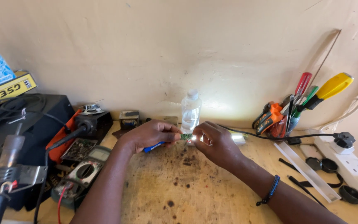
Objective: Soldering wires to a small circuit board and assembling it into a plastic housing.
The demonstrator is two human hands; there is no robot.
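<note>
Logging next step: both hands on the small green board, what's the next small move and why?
Probably tilt the green board toward the lit patch. The left hand and right hand pinch its ends above the bench, and glare washes out its right end.

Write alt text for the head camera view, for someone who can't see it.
Two hands, left hand and right hand, pinch a small green circuit board between them over a stained wooden workbench, a clear plastic bottle behind and a multimeter at left.
</note>
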